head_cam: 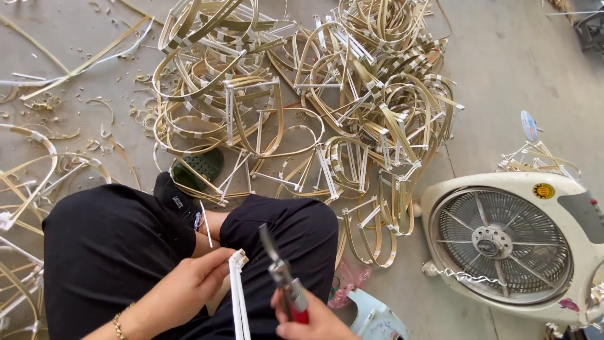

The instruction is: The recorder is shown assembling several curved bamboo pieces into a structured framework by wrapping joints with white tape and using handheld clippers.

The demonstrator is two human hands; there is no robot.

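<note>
Nearest the camera, the left hand (182, 293) is closed in a pinch on a bundle of white-wrapped strips (238, 296), gripping it just below its upper end; the bundle stands nearly upright between the knees and runs out of frame at the bottom. The right hand (314, 321) is clamped on the red handles of a pair of pliers (281, 274), whose nose points up and left, near the top of the bundle but apart from it. Whether the plier nose is parted or closed cannot be told at this angle. The two hands sit close together without touching.

The person is seated with black trousers (107, 252) and a black sock (173, 195), one foot beside a dark green sandal (201, 165). A pale blue plastic stool (377, 318) shows at the lower edge, and a white box fan (509, 242) lies face up to the right.

Beyond the knees, a large heap of bent bamboo frames (302, 107) taped at the joints covers the concrete floor (522, 75). Judged from that heap, many frames are already formed; the piece in hand is not yet shaped. Loose strips and shavings (69, 101) lie to the far left.
</note>
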